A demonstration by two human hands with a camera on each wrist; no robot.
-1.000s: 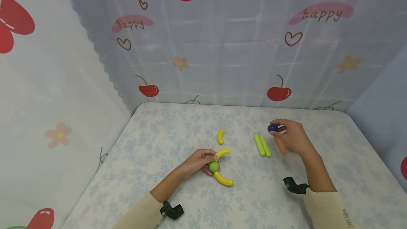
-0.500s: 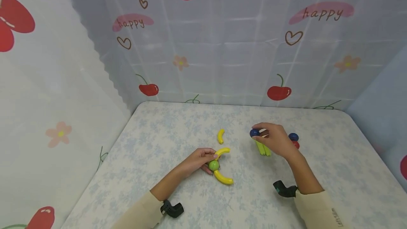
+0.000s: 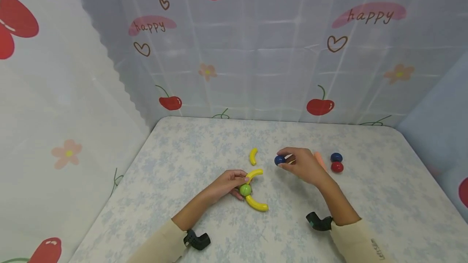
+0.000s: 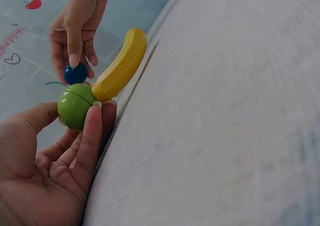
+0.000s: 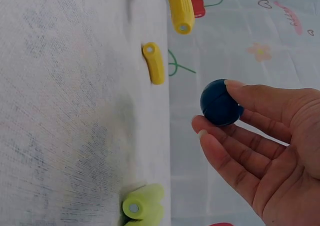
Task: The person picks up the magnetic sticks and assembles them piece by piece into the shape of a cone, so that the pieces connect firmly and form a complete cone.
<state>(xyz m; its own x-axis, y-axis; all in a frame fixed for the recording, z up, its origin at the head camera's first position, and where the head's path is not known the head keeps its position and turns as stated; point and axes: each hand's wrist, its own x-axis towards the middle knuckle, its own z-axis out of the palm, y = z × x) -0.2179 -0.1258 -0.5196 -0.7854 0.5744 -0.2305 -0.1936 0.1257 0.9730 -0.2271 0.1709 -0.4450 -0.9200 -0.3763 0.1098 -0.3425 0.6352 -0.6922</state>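
Observation:
My left hand (image 3: 230, 184) pinches a green ball (image 4: 74, 107) between thumb and fingertips. Two curved yellow sticks meet this ball: the upper stick (image 3: 254, 173) near my fingertips and the lower stick (image 3: 257, 205) slanting down to the right. In the left wrist view one yellow stick (image 4: 121, 65) rises from the ball. Held by the thumb and fingers of my right hand (image 3: 301, 166) is a dark blue ball (image 5: 220, 102), raised off the table and apart from the green one. A smaller curved yellow stick (image 3: 253, 156) lies alone between the hands, farther back.
Lime green sticks (image 5: 145, 206) show in the right wrist view; the right hand covers them in the head view. Right of that hand lie an orange stick (image 3: 320, 160), another blue ball (image 3: 336, 157) and a red ball (image 3: 337, 167). Behind the table (image 3: 204, 141) hangs a printed curtain.
My right hand has carried the blue ball leftward, past the lime sticks, uncovering the second blue ball and the red ball. The left hand keeps its hold and has barely moved.

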